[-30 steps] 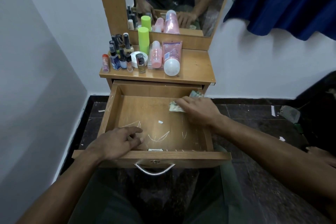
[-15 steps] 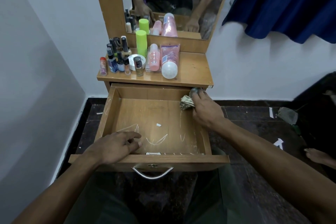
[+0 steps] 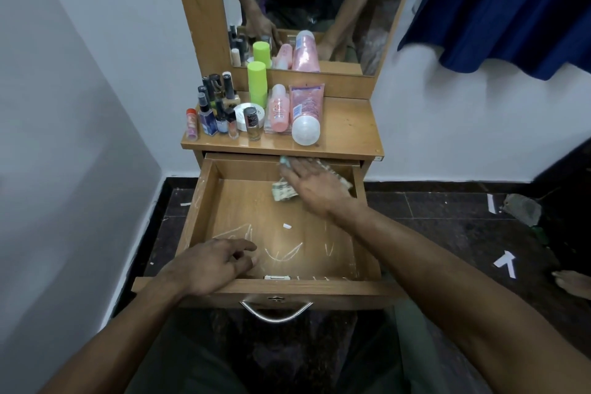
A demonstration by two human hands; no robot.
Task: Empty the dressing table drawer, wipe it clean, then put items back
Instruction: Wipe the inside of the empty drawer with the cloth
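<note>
The wooden drawer (image 3: 204, 201) of the dressing table is pulled out, its floor streaked with white marks and a small white scrap (image 3: 287, 226). My right hand (image 3: 315, 184) lies flat on a greenish patterned cloth (image 3: 282, 192), pressing it against the drawer's back wall near the right corner. My left hand (image 3: 212, 264) rests over the front left rim with loosely curled fingers, holding nothing. On the tabletop (image 3: 348, 128) stand the cosmetics: a green can (image 3: 257, 84), pink bottle (image 3: 280, 108), pink tube (image 3: 306, 113), white jar (image 3: 243, 112) and several small dark bottles (image 3: 214, 112).
A mirror (image 3: 316, 6) rises behind the tabletop. A white wall closes in on the left. Blue fabric (image 3: 511, 3) hangs at the upper right. Dark floor tiles with paper scraps (image 3: 505, 264) and a grey object (image 3: 523, 209) lie to the right. The drawer handle (image 3: 276, 313) faces me.
My right hand slid the cloth from the drawer's middle right to the back right corner, then leftward along the back wall. The left hand stayed on the front rim.
</note>
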